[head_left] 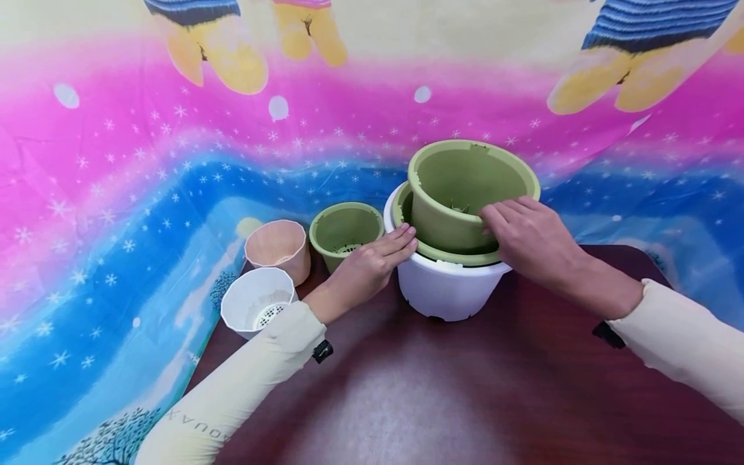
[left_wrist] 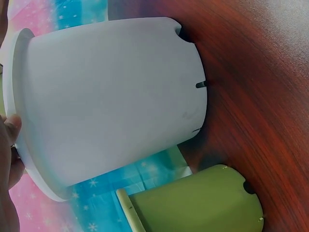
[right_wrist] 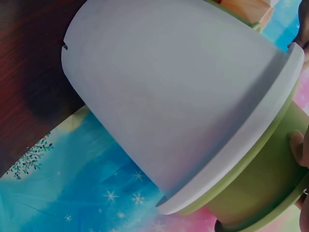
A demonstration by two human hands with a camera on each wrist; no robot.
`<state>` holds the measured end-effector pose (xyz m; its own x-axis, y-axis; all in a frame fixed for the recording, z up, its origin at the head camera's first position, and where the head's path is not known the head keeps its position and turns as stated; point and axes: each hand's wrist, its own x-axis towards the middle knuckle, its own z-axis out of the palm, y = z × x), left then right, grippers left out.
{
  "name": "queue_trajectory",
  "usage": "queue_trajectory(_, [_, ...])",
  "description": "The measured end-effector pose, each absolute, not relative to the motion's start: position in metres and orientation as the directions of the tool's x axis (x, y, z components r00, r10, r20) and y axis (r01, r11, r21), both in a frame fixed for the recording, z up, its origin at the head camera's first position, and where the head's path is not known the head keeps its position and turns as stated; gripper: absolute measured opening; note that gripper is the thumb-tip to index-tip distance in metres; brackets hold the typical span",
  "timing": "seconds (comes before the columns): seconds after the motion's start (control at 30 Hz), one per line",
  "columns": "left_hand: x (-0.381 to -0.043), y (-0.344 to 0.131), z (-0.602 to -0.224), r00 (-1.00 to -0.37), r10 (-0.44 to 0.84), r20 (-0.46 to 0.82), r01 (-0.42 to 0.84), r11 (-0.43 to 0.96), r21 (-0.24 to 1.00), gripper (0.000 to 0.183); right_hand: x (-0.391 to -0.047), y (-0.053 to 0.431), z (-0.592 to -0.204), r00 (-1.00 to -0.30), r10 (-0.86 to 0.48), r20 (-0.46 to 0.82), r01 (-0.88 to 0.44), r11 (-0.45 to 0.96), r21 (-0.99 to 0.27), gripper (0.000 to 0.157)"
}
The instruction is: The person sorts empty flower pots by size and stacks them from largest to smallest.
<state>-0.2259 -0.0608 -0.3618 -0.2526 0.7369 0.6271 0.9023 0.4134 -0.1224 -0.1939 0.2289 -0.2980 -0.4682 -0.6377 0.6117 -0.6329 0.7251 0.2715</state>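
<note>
A large white flowerpot [head_left: 447, 290] stands upright with a green flowerpot [head_left: 438, 252] nested inside it, its rim showing. Partway inside these sits another green flowerpot [head_left: 473, 174], raised well above their rims and leaning a little. My right hand [head_left: 531, 236] grips the front right of this upper pot's rim, thumb on the outer wall in the right wrist view. On the left, my left hand [head_left: 378, 258] holds the rims of the lower pots, fingers over the top. Its thumb touches the white rim [left_wrist: 21, 145] from outside in the left wrist view.
Left of the stack stand a smaller green pot [head_left: 347, 232], a peach pot [head_left: 281, 248] and a small white pot [head_left: 256, 300] with a perforated bottom. All rest on a dark reddish-brown table [head_left: 372, 400]. A colourful printed cloth [head_left: 174, 161] hangs behind and beside it.
</note>
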Motion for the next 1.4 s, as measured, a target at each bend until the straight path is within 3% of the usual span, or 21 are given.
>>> queue_trajectory(1.4, [-0.223,-0.061,-0.363,-0.264,0.739,0.619,0.888,0.437,-0.143,0.041,-0.197,0.225,-0.317,-0.549,-0.66,0.512,-0.653,0.722,0.23,0.015])
